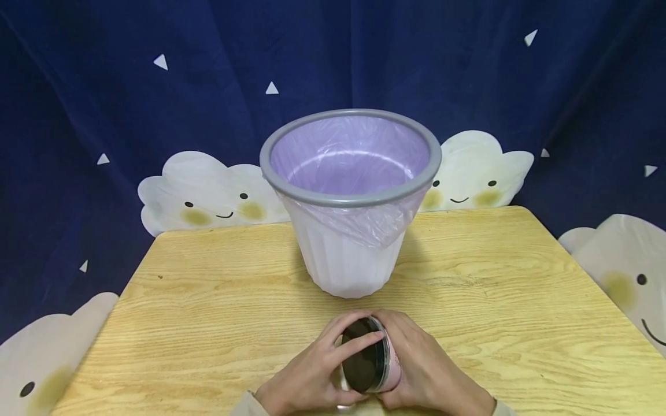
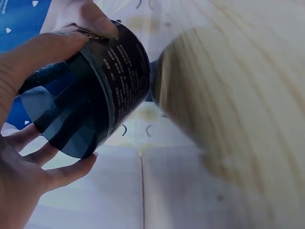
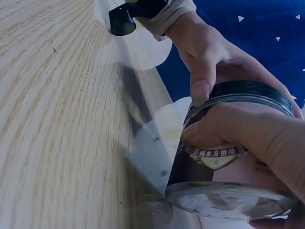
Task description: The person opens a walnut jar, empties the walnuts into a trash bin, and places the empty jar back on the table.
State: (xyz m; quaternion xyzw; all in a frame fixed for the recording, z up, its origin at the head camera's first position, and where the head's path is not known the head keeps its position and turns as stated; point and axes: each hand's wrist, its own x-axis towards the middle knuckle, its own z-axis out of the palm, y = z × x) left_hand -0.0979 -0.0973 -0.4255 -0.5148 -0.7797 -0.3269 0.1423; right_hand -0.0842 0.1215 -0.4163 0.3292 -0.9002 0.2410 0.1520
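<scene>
You have in front of you a wooden table (image 1: 218, 300) with a yellowish top, its wavy grain running mostly from 9 to 3 o'clock. In the head view its far corners, both rounded, sit at about 10 and 2 o'clock from the middle of the top, and you see a small dark mark (image 1: 160, 277) between 9 and 10. At 12 o'clock a white ribbed bin (image 1: 348, 260) stands upright on the wood, with a grey rim (image 1: 351, 201) and a purplish liner (image 1: 354, 173) folded over the outside on your side.
</scene>
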